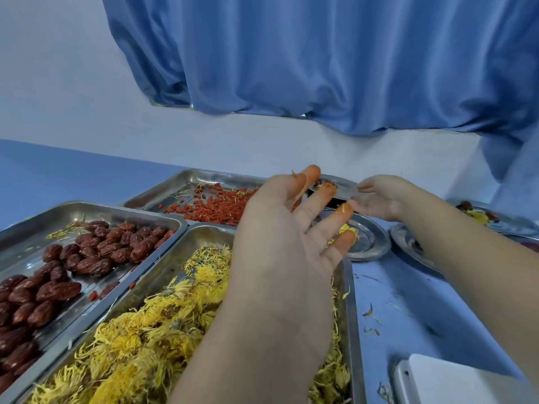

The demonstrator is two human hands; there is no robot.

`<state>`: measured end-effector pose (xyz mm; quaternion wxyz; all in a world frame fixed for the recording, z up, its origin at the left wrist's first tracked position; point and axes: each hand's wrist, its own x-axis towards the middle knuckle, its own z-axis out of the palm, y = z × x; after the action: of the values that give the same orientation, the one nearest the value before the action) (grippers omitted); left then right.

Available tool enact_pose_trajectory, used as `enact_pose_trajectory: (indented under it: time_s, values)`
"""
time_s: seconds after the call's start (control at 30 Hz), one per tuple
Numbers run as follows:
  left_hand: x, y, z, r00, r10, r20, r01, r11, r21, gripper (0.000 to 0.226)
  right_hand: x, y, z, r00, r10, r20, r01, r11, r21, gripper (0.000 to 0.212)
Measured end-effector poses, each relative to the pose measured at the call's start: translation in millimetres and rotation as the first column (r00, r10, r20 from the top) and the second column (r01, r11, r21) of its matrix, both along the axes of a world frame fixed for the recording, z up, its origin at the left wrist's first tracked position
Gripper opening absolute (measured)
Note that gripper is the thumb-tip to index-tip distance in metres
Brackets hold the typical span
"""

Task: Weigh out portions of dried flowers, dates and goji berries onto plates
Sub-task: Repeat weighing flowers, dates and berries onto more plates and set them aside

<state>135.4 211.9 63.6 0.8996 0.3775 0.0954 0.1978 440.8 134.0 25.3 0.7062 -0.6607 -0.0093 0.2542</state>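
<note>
**Flowers going onto the plates**

I judge that I am on the dried-flower step. My left hand (291,228) hovers over the far end of the flower tray (354,316), its fingers (344,211) spread straight and released, stained orange, with bits of petal stuck to them. It holds nothing. My right hand (376,199) reaches toward the far plate (342,186), loose and grasping nothing that I can see.

The dried flowers (145,330) fill the nearest tray, whose long axis runs from near left to far right, pointing at the plates. The dates (87,252) lie in the tray to its left, pointing every way, and the goji berries (221,208) in the tray beyond. A round plate (370,237) just past the flower tray carries only a small yellow tuft.

Next, I think, comes pinching up more flowers, lightly, since they crumble. A white object (452,380) at the surface's near right may be the scale; I cannot tell.
</note>
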Motion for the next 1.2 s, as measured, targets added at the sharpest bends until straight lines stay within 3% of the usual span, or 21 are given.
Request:
enact_pose_trajectory:
  time_s: [0.17,0.3,0.47,0.73,0.87,0.93,1.0,1.1,1.2]
  values:
    - [-13.1,-14.1,9.2,0.996,-0.089,0.011,0.086,0.984,0.157,0.024,-75.1,-56.7,25.3,0.996,0.055,0.066,-0.060,0.995,0.079,0.025]
    - [-24.6,-33.9,16.7,0.993,-0.121,-0.013,0.120,0.960,0.254,0.021,-151.5,-113.1,43.7,0.991,0.088,0.105,-0.097,0.992,0.078,0.014]
    - [-32.5,-67.4,14.8,0.975,-0.205,-0.083,0.221,0.901,0.374,0.022,-233.1,-181.8,54.6,0.976,0.116,0.184,-0.129,0.990,0.057,0.024]
    - [-49.2,-95.4,-26.4,0.940,-0.298,-0.163,0.334,0.898,0.286,0.022,-285.3,-267.1,16.3,0.880,-0.286,0.379,0.280,0.957,0.073,0.010]
    - [-62.1,-95.2,-46.6,0.938,-0.299,-0.176,0.332,0.921,0.204,0.022,-293.5,-286.8,-11.6,0.784,-0.354,0.510,0.429,0.903,-0.033,0.013]
    - [-67.3,-95.3,-54.7,0.942,-0.276,-0.192,0.310,0.934,0.179,0.023,-294.5,-297.2,-24.8,0.667,-0.234,0.708,0.521,0.825,-0.218,0.014]
    - [-71.4,-95.8,-61.3,0.947,-0.252,-0.201,0.287,0.943,0.171,0.024,-296.0,-309.4,-32.2,0.566,0.047,0.823,0.578,0.689,-0.437,0.013]
    - [-76.7,-96.9,-66.3,0.951,-0.242,-0.190,0.279,0.938,0.206,0.023,-300.3,-324.7,-35.3,0.599,0.354,0.719,0.504,0.530,-0.681,0.014]
    - [-78.7,-97.6,-66.8,0.954,-0.249,-0.168,0.284,0.931,0.230,0.022,-305.2,-327.4,-34.8,0.623,0.486,0.613,0.469,0.394,-0.790,0.009]
